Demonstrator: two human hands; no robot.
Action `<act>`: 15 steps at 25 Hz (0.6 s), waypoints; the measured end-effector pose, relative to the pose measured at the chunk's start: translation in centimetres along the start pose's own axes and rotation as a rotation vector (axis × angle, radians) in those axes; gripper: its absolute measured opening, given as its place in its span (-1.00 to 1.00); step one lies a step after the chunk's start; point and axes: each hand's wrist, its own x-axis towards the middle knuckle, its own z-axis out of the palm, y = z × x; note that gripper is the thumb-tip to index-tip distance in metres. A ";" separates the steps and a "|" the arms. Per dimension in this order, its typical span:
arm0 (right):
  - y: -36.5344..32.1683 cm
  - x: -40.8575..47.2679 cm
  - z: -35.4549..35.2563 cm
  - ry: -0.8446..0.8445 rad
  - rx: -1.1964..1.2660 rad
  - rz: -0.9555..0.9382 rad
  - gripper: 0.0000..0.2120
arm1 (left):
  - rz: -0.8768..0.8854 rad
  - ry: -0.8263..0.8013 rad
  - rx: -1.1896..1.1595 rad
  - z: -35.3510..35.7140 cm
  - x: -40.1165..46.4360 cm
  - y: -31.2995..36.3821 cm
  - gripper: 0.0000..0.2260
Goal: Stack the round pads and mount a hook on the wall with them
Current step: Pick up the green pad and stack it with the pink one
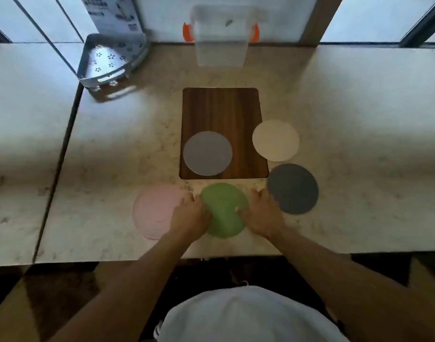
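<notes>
head view: left hand (190,213) and right hand (262,211) flank green pad (223,211) on desk (107,149), fingers spread flat at its edges, likely to lift it for stacking. pink pad (154,208), dark grey pad (294,188), cream pad (275,140) lie apart; grey pad (207,153) on wooden board (221,107). no hook seen.

the counter (334,99) looked like polished marbled stone, the board (222,109) dark grained wood, the pads (207,153) matt, the upper-left rack (110,58) perforated metal.

Both hands (191,215) (263,213) on green pad (223,213)
</notes>
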 end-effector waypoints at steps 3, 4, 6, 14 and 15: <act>-0.2 -0.4 1.4 0.012 0.127 0.073 -0.45 | 0.007 0.028 -0.148 1.4 0.3 -0.4 -0.72; -0.2 -0.7 1.7 0.025 0.182 0.079 -0.47 | 0.010 0.050 -0.143 1.7 0.1 -0.3 -0.72; -0.6 -0.7 2.1 0.069 0.234 0.090 -0.52 | -0.027 0.093 -0.172 2.1 0.0 -0.3 -0.70; -0.8 -0.2 2.7 0.145 0.418 0.135 -0.57 | -0.196 0.180 -0.243 2.6 0.2 1.4 -0.68; -0.7 0.1 2.4 0.135 0.454 0.143 -0.62 | -0.230 0.187 -0.245 2.5 0.4 1.5 -0.67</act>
